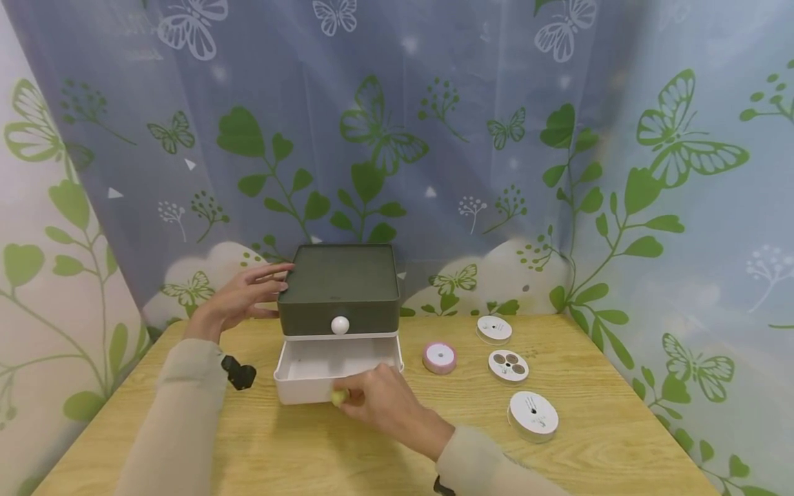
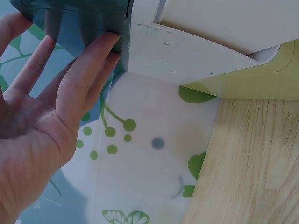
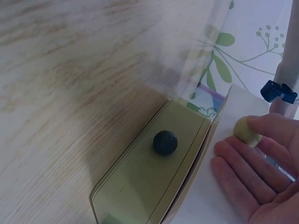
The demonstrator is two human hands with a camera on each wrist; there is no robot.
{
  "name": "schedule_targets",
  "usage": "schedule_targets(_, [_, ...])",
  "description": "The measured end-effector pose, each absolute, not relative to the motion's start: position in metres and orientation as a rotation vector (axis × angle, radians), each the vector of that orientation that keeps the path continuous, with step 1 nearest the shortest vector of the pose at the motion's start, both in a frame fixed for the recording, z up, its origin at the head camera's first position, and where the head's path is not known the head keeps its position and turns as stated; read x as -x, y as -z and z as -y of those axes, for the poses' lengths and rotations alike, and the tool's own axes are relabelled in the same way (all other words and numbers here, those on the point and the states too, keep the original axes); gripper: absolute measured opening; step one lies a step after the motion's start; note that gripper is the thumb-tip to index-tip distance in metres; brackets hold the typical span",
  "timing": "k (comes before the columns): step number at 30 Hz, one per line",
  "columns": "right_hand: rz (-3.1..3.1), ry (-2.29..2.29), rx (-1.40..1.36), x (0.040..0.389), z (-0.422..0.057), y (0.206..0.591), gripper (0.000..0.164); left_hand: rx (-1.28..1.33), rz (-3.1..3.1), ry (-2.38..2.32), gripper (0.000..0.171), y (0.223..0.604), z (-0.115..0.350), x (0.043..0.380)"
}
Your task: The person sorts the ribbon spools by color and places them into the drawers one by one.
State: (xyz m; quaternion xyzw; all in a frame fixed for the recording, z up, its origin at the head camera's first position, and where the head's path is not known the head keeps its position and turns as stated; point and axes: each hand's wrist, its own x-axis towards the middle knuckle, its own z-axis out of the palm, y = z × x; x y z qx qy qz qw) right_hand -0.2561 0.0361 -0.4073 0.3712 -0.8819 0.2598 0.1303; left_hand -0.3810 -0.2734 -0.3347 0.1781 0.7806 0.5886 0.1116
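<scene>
A small three-tier drawer box stands on the table. Its dark green top drawer (image 1: 335,313) has a white knob (image 1: 340,325), and the pale yellow bottom drawer (image 3: 145,172) has a dark knob (image 3: 165,143); both are closed. Between them the white middle drawer (image 1: 304,391) is pulled out, its visible inside bare. My right hand (image 1: 381,399) pinches that drawer's yellow-green knob (image 3: 247,131) between thumb and fingers. On the box's left side, my left hand (image 1: 245,296) rests its spread, nearly straight fingertips against the dark green part (image 2: 88,23).
Right of the box lie a pink-edged spool (image 1: 440,357) and three white spools: one at the back (image 1: 494,328), one in the middle (image 1: 508,365), one nearer the front (image 1: 533,415). A butterfly-patterned curtain (image 1: 397,138) hangs close behind the wooden table (image 1: 595,441).
</scene>
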Motion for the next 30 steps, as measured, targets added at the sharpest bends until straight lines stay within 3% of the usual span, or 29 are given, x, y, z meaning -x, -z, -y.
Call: schedule_targets(30, [2.471,-0.588,-1.104,0.221,-0.039,0.41,0.02,-0.523,-2.294,-1.734,0.066,0.336,0.273,0.382])
